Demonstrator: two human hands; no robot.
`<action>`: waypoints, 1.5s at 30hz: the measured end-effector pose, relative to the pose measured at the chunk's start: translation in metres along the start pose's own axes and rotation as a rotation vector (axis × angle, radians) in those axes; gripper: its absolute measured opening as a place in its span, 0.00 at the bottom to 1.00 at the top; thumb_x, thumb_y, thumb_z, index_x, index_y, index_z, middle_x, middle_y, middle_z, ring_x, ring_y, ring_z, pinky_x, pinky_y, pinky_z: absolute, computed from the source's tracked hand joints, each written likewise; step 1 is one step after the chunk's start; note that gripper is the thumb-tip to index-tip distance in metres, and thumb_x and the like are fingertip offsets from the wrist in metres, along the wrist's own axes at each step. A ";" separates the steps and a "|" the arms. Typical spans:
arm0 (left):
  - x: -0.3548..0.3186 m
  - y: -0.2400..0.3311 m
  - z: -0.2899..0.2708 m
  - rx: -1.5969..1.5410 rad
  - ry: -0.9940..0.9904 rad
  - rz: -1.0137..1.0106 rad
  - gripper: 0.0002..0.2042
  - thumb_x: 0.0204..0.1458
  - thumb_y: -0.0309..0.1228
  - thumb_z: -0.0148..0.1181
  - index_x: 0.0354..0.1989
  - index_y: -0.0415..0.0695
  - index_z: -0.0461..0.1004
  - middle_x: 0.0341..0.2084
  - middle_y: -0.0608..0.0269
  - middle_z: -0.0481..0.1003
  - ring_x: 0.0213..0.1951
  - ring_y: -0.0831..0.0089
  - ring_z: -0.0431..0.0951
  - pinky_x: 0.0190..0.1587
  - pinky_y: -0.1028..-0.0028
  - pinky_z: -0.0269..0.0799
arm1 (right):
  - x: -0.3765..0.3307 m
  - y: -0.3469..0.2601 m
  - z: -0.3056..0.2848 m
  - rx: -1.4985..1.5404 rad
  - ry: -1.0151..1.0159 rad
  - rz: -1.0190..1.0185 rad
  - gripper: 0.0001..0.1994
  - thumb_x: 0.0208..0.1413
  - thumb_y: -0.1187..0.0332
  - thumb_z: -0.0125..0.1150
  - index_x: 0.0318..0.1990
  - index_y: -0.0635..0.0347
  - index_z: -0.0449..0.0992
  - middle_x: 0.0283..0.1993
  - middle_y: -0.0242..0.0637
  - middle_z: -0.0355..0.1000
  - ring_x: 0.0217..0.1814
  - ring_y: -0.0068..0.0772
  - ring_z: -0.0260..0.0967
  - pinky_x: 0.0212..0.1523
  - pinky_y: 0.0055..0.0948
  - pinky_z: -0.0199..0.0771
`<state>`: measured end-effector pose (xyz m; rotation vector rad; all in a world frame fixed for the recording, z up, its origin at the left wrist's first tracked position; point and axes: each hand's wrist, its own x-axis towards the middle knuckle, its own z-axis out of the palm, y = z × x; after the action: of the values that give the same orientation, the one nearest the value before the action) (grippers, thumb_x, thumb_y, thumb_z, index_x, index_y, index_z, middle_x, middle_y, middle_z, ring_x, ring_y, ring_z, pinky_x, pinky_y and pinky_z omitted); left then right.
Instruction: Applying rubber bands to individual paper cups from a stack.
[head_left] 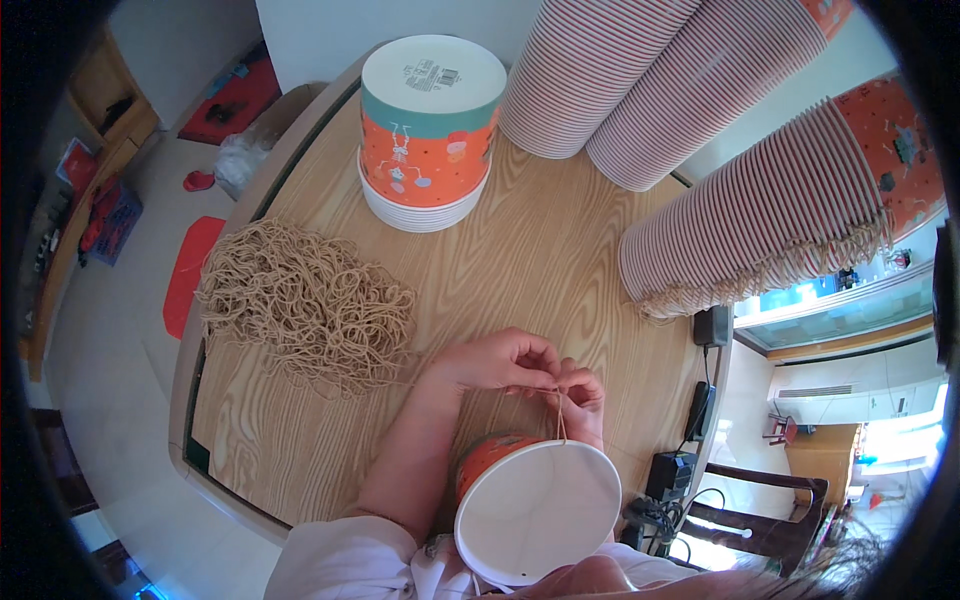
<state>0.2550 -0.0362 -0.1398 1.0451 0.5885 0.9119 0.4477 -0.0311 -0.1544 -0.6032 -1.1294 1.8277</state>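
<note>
An orange paper bucket (538,510) with a white inside rests against my lap at the table's near edge, its mouth facing the camera. My left hand (495,362) and my right hand (580,393) meet just above its rim, both pinching a thin tan string (560,418) that runs down to the rim. A loose heap of the same tan string (305,305) lies on the wooden table (520,260) to the left of my left hand.
A short stack of upside-down orange buckets (428,130) stands at the table's far side. Long stacks of nested buckets (600,70) (770,225) lie across the back and right. A power adapter (712,326) and cables sit at the right edge.
</note>
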 end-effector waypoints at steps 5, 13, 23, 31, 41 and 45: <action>0.001 -0.011 -0.005 -0.040 -0.042 -0.006 0.07 0.54 0.29 0.61 0.36 0.41 0.73 0.24 0.71 0.72 0.25 0.85 0.70 0.26 0.83 0.64 | -0.002 -0.003 -0.001 -0.028 -0.008 -0.008 0.05 0.45 0.80 0.67 0.29 0.60 0.78 0.29 0.30 0.67 0.34 0.24 0.63 0.38 0.22 0.63; -0.008 0.000 -0.009 0.223 -0.124 -0.054 0.07 0.51 0.29 0.64 0.36 0.40 0.77 0.30 0.67 0.78 0.35 0.82 0.75 0.40 0.78 0.71 | 0.000 -0.010 -0.004 -0.079 -0.078 -0.017 0.05 0.45 0.78 0.68 0.29 0.61 0.79 0.27 0.31 0.68 0.32 0.25 0.63 0.34 0.23 0.62; -0.001 -0.004 -0.009 0.267 0.060 -0.051 0.06 0.50 0.28 0.63 0.34 0.39 0.78 0.28 0.66 0.78 0.33 0.81 0.75 0.38 0.77 0.71 | -0.005 -0.045 0.008 -0.175 -0.237 0.082 0.05 0.42 0.78 0.69 0.29 0.63 0.80 0.27 0.32 0.69 0.31 0.25 0.63 0.30 0.24 0.59; 0.003 0.000 -0.004 0.341 0.194 -0.167 0.07 0.47 0.30 0.65 0.33 0.41 0.78 0.23 0.68 0.75 0.26 0.81 0.71 0.30 0.78 0.69 | -0.009 -0.059 0.016 -0.204 -0.231 0.098 0.05 0.42 0.79 0.69 0.28 0.65 0.80 0.27 0.34 0.69 0.30 0.26 0.65 0.30 0.25 0.60; -0.001 0.000 -0.004 0.372 -0.093 0.100 0.14 0.46 0.32 0.67 0.41 0.42 0.78 0.35 0.64 0.78 0.38 0.74 0.76 0.43 0.74 0.70 | -0.010 -0.067 0.014 -0.196 -0.182 0.194 0.04 0.47 0.82 0.64 0.32 0.68 0.78 0.31 0.36 0.72 0.33 0.23 0.67 0.33 0.21 0.63; 0.000 0.003 -0.001 0.322 -0.152 0.017 0.13 0.47 0.31 0.66 0.40 0.40 0.78 0.35 0.61 0.78 0.38 0.75 0.76 0.43 0.73 0.71 | -0.008 -0.071 0.018 -0.292 -0.140 0.213 0.05 0.47 0.83 0.63 0.32 0.67 0.78 0.31 0.34 0.71 0.33 0.23 0.66 0.33 0.20 0.62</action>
<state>0.2533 -0.0347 -0.1371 1.3974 0.6113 0.7582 0.4687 -0.0323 -0.0835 -0.7989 -1.4902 1.9227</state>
